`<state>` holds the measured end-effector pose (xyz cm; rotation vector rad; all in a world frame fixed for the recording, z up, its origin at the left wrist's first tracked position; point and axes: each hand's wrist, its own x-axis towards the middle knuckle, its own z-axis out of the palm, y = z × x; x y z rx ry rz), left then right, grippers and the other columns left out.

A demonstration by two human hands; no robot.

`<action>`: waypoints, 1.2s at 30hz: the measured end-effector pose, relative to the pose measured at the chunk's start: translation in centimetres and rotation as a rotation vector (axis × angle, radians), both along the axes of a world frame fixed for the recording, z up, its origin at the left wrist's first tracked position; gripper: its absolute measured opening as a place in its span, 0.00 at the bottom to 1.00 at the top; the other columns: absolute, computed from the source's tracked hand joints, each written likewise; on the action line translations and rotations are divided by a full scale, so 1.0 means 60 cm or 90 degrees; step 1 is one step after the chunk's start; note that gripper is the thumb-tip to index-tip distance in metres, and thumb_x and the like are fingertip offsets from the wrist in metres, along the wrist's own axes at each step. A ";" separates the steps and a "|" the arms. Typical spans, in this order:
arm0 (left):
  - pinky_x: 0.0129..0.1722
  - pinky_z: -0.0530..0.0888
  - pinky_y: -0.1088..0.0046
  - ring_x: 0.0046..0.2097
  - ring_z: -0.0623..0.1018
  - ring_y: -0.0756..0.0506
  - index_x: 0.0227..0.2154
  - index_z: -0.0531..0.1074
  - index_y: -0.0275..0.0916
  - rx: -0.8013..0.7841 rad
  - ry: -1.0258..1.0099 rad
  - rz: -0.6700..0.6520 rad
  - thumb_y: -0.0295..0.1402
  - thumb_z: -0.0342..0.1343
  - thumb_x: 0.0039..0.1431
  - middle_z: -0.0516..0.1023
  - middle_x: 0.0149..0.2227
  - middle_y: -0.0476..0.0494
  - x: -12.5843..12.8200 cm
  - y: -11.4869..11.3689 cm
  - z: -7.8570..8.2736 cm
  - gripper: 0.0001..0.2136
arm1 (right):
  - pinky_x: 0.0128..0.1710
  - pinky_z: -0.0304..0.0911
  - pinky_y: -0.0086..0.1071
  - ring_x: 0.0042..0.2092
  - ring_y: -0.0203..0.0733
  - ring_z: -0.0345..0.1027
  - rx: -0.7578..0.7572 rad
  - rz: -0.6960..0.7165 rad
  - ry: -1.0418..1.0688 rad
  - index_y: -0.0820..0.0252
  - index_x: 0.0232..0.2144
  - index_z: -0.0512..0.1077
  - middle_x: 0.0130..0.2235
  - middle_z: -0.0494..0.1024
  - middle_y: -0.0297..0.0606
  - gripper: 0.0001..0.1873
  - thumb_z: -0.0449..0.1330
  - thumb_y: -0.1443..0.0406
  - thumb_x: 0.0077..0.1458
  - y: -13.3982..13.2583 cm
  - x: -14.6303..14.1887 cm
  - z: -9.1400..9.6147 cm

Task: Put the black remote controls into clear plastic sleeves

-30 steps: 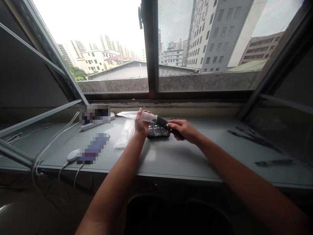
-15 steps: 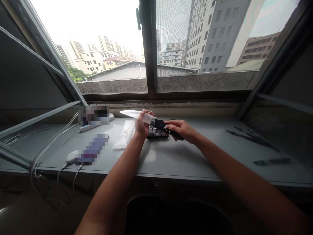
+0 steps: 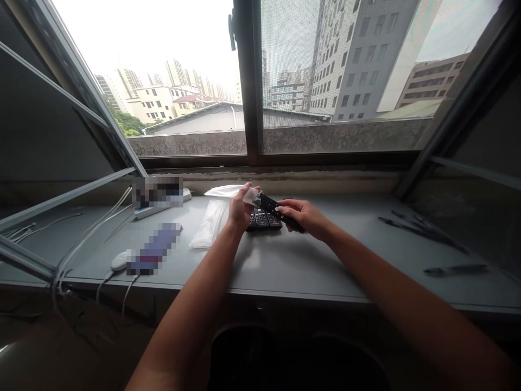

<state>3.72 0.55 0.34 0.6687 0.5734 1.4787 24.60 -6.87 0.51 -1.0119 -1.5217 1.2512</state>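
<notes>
My left hand is closed on the mouth of a clear plastic bag that trails off to the left above the grey desk. My right hand grips a slim black remote control, whose tip sits at the bag's opening. Under both hands, more black remotes lie flat on the desk. A second clear plastic bag rests on the desk just left of my left hand.
A white power strip with white cables sits at the back left, and a white mouse-like object lies near the front edge. Dark pens or tools lie at the right. An open window frame juts in from the left.
The bag in my left hand has sagged and bunched closer to my fingers, and the remote's tip has gone a little further toward its mouth. Both hands stay in place.
</notes>
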 end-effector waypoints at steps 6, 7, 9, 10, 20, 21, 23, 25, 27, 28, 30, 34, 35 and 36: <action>0.43 0.79 0.73 0.42 0.86 0.45 0.49 0.76 0.39 0.056 0.008 -0.002 0.30 0.74 0.55 0.87 0.42 0.41 0.000 0.002 -0.005 0.19 | 0.21 0.63 0.27 0.24 0.34 0.71 0.005 -0.031 -0.014 0.60 0.56 0.81 0.37 0.86 0.40 0.25 0.70 0.52 0.63 0.002 -0.004 -0.003; 0.44 0.79 0.73 0.43 0.86 0.45 0.48 0.78 0.38 0.065 0.022 -0.010 0.30 0.74 0.55 0.87 0.43 0.40 0.000 0.002 -0.006 0.19 | 0.21 0.63 0.26 0.24 0.34 0.71 0.012 -0.046 -0.019 0.60 0.55 0.81 0.36 0.85 0.39 0.24 0.70 0.52 0.63 0.002 -0.004 -0.003; 0.46 0.79 0.73 0.46 0.86 0.44 0.46 0.81 0.36 0.079 0.062 -0.035 0.29 0.74 0.55 0.88 0.45 0.39 0.000 0.002 -0.008 0.16 | 0.21 0.62 0.26 0.25 0.35 0.72 0.029 -0.075 -0.035 0.60 0.55 0.82 0.35 0.85 0.38 0.24 0.70 0.53 0.63 0.003 -0.005 -0.005; 0.47 0.79 0.73 0.48 0.86 0.43 0.45 0.82 0.35 0.083 0.079 -0.045 0.29 0.74 0.55 0.88 0.45 0.37 0.001 0.001 -0.009 0.15 | 0.21 0.63 0.26 0.26 0.35 0.72 0.038 -0.085 -0.044 0.60 0.55 0.82 0.35 0.84 0.38 0.24 0.71 0.53 0.62 0.004 -0.004 -0.005; 0.56 0.79 0.70 0.49 0.86 0.45 0.41 0.83 0.33 0.084 0.025 0.029 0.23 0.71 0.58 0.88 0.47 0.35 -0.006 0.019 -0.017 0.08 | 0.26 0.69 0.28 0.25 0.36 0.74 0.052 -0.038 -0.098 0.60 0.53 0.84 0.32 0.83 0.36 0.22 0.71 0.55 0.61 0.006 -0.002 -0.005; 0.57 0.79 0.70 0.50 0.86 0.45 0.41 0.83 0.33 0.083 0.026 0.027 0.24 0.71 0.58 0.87 0.47 0.35 -0.006 0.019 -0.016 0.09 | 0.26 0.69 0.28 0.25 0.36 0.74 0.054 -0.040 -0.097 0.60 0.53 0.84 0.32 0.83 0.36 0.22 0.71 0.55 0.61 0.006 -0.002 -0.006; 0.55 0.79 0.70 0.50 0.86 0.44 0.43 0.83 0.33 0.081 0.048 0.008 0.25 0.72 0.57 0.88 0.47 0.35 -0.006 0.016 -0.016 0.10 | 0.26 0.69 0.28 0.26 0.36 0.74 0.063 -0.050 -0.092 0.59 0.54 0.84 0.32 0.84 0.36 0.21 0.71 0.56 0.62 0.007 -0.002 -0.008; 0.51 0.80 0.71 0.52 0.86 0.42 0.44 0.84 0.33 0.085 0.081 -0.019 0.27 0.73 0.57 0.88 0.47 0.35 -0.004 0.011 -0.015 0.12 | 0.26 0.69 0.29 0.26 0.36 0.74 0.078 -0.065 -0.084 0.58 0.55 0.83 0.35 0.85 0.37 0.22 0.71 0.55 0.63 0.010 -0.002 -0.012; 0.49 0.80 0.73 0.54 0.85 0.41 0.45 0.84 0.33 0.098 0.108 -0.043 0.28 0.74 0.56 0.88 0.49 0.35 -0.001 0.005 -0.014 0.13 | 0.26 0.69 0.29 0.27 0.36 0.74 0.095 -0.082 -0.083 0.57 0.56 0.82 0.39 0.86 0.39 0.22 0.70 0.55 0.64 0.013 -0.002 -0.016; 0.48 0.79 0.74 0.55 0.85 0.41 0.45 0.85 0.34 0.104 0.118 -0.053 0.28 0.74 0.56 0.88 0.50 0.35 0.001 0.004 -0.014 0.14 | 0.27 0.70 0.29 0.27 0.36 0.75 0.102 -0.089 -0.084 0.57 0.56 0.82 0.40 0.86 0.39 0.21 0.69 0.55 0.64 0.014 -0.003 -0.018; 0.48 0.79 0.75 0.55 0.85 0.41 0.45 0.85 0.35 0.109 0.125 -0.060 0.28 0.74 0.56 0.88 0.50 0.36 0.002 0.004 -0.015 0.13 | 0.28 0.72 0.30 0.28 0.37 0.75 0.108 -0.101 -0.088 0.57 0.55 0.82 0.41 0.86 0.40 0.21 0.69 0.55 0.64 0.015 -0.004 -0.019; 0.47 0.79 0.75 0.51 0.86 0.44 0.45 0.85 0.35 0.093 0.091 -0.013 0.27 0.72 0.59 0.88 0.50 0.37 -0.002 0.012 -0.018 0.11 | 0.29 0.73 0.31 0.29 0.38 0.76 0.122 -0.124 -0.084 0.59 0.55 0.82 0.39 0.85 0.39 0.20 0.67 0.55 0.66 0.011 -0.008 -0.013; 0.48 0.79 0.75 0.51 0.86 0.44 0.44 0.85 0.35 0.086 0.078 0.002 0.26 0.71 0.59 0.88 0.50 0.37 -0.003 0.014 -0.018 0.10 | 0.29 0.73 0.31 0.29 0.38 0.76 0.127 -0.132 -0.083 0.59 0.55 0.81 0.38 0.85 0.39 0.20 0.67 0.54 0.66 0.010 -0.007 -0.012; 0.50 0.80 0.74 0.51 0.86 0.44 0.44 0.84 0.35 0.079 0.064 0.014 0.25 0.71 0.59 0.88 0.50 0.37 -0.005 0.016 -0.018 0.10 | 0.29 0.72 0.31 0.29 0.38 0.76 0.130 -0.142 -0.081 0.59 0.55 0.81 0.38 0.84 0.39 0.21 0.66 0.54 0.66 0.009 -0.007 -0.010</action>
